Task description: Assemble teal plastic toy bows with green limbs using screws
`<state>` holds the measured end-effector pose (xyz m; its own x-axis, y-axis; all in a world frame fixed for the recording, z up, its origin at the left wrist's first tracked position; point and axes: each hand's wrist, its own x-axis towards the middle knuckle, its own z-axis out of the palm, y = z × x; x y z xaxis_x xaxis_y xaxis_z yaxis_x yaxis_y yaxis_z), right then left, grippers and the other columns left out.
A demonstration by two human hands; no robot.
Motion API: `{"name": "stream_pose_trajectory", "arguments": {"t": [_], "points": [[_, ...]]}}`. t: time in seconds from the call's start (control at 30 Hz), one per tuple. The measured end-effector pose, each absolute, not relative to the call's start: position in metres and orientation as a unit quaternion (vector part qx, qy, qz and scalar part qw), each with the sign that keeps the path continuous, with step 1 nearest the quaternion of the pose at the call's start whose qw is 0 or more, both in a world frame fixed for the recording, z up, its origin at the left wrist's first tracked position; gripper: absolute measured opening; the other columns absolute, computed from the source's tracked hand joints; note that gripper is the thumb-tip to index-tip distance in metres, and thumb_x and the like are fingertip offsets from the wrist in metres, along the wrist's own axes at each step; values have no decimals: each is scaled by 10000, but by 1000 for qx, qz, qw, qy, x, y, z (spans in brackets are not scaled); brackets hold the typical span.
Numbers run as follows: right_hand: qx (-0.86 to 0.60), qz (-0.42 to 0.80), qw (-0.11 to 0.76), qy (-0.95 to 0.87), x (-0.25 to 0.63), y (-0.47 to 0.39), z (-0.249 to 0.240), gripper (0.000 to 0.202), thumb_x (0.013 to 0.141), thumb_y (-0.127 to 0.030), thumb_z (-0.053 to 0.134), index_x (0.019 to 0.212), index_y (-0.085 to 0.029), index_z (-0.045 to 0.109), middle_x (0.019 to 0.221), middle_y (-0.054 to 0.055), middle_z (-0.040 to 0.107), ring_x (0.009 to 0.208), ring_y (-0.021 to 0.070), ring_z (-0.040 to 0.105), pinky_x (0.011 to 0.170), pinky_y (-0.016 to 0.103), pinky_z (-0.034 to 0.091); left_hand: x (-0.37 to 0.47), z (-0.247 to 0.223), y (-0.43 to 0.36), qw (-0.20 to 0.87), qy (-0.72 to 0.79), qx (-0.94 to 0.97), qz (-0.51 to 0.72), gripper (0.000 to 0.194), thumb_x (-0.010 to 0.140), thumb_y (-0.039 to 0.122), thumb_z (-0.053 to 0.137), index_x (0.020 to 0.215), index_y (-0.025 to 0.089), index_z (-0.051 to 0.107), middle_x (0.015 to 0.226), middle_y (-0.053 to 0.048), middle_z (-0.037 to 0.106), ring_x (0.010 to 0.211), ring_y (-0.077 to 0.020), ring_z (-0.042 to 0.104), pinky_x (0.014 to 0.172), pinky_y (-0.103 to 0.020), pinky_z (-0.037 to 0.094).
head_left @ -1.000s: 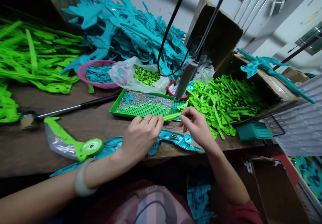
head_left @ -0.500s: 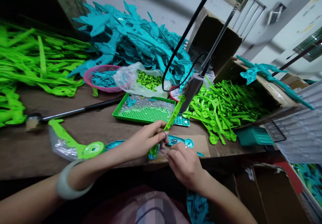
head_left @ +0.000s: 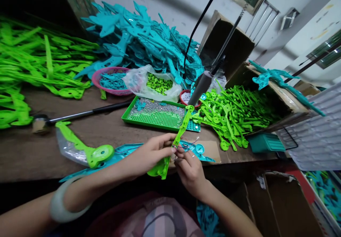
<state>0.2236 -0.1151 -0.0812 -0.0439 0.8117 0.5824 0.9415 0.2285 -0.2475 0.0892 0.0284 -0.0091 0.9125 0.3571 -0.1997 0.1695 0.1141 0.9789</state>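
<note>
My left hand (head_left: pixel 156 152) is closed around a long, narrow green plastic part (head_left: pixel 184 125), which slants up and away from me over the table edge. Close against it, my right hand (head_left: pixel 191 172) pinches thin dark wires (head_left: pixel 194 142) at the part's middle; the exact spot under my fingertips is hidden. Below both hands lies a long blue plastic part (head_left: pixel 124 151), partly on a cardboard sheet (head_left: pixel 215 151). To the left, a green part with a round disc end (head_left: pixel 102 153) rests beside clear plastic.
An electric screwdriver (head_left: pixel 201 87) hangs just beyond the green part. Behind stand a green tray of screws (head_left: pixel 149 123), a pink basket (head_left: pixel 97 82) and a plastic bag (head_left: pixel 135 81). A hammer (head_left: pixel 71 116) lies left. Green pieces (head_left: pixel 229 113) spill from a box; blue parts (head_left: pixel 149 34) are heaped behind.
The green part has turned, and its wide lower end now shows below my left hand. My right hand has moved slightly up and closer to it. More of the blue part shows.
</note>
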Motion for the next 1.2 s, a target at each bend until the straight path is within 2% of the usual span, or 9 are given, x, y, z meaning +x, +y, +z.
{"name": "stream_pose_trajectory", "arguments": {"t": [0.13, 0.27, 0.43, 0.53, 0.67, 0.87, 1.0, 1.07, 1.2], "points": [[-619, -122, 357, -689, 221, -121, -64, 240, 934, -117, 538, 1146, -195, 619, 1031, 136, 684, 903, 224, 674, 766, 364, 585, 87, -8, 29, 729, 204, 648, 87, 463, 840, 377, 595, 1265, 196, 625, 1125, -66, 714, 969, -220, 642, 952, -365, 506], [-602, -244, 351, -674, 235, -123, -18, 468, 871, -172, 676, 1313, -225, 533, 1201, 171, 636, 1150, 303, 598, 937, 473, 530, 84, -6, 31, 691, 186, 695, 71, 471, 867, 402, 561, 1281, 188, 629, 1032, -42, 706, 876, -200, 616, 865, -327, 513], [-529, -19, 282, -800, 263, -107, 27, 106, 977, -182, 549, 1048, -188, 627, 791, 39, 652, 750, 155, 585, 682, 273, 480, 81, -5, 28, 661, 173, 729, 41, 483, 903, 387, 513, 1346, 212, 596, 932, -16, 706, 878, -204, 626, 827, -300, 504], [-520, 73, 305, -795, 270, -103, 35, 127, 995, -205, 529, 1017, -179, 651, 776, 19, 600, 707, 120, 555, 614, 225, 437, 80, -4, 25, 663, 169, 729, 28, 485, 902, 376, 510, 1363, 245, 587, 998, -17, 718, 919, -211, 635, 881, -323, 505], [-565, 75, 307, -762, 271, -97, 38, 162, 996, -217, 521, 1027, -179, 676, 839, 37, 608, 753, 127, 576, 651, 241, 458, 78, -4, 21, 672, 161, 722, 24, 510, 891, 393, 534, 1385, 272, 569, 1056, -10, 709, 1008, -207, 624, 985, -326, 465], [-620, 76, 357, -695, 270, -86, 29, 113, 939, -186, 599, 827, -188, 618, 746, -2, 594, 682, 114, 551, 618, 236, 413, 75, -11, 16, 710, 178, 681, 1, 441, 893, 359, 433, 1282, 229, 596, 845, -1, 649, 804, -177, 594, 792, -285, 483], [-630, 66, 351, -690, 269, -85, 22, 96, 949, -171, 572, 862, -191, 607, 803, 15, 619, 733, 128, 577, 671, 245, 433, 79, -14, 14, 702, 189, 686, 26, 418, 965, 523, 389, 1065, 195, 629, 795, -4, 605, 719, -160, 576, 731, -279, 476], [-633, 49, 337, -695, 270, -85, 21, 109, 959, -167, 549, 864, -190, 596, 806, 17, 598, 733, 131, 562, 662, 243, 423, 82, -13, 14, 693, 189, 695, 24, 417, 960, 524, 398, 1094, 196, 617, 797, -6, 615, 698, -160, 582, 712, -279, 484], [-640, 7, 304, -706, 272, -86, 21, 129, 978, -161, 512, 873, -181, 584, 807, 20, 555, 715, 132, 523, 647, 247, 404, 82, -8, 17, 657, 182, 731, 30, 374, 884, 356, 468, 1213, 252, 613, 974, -14, 682, 917, -198, 623, 865, -295, 491]]}}
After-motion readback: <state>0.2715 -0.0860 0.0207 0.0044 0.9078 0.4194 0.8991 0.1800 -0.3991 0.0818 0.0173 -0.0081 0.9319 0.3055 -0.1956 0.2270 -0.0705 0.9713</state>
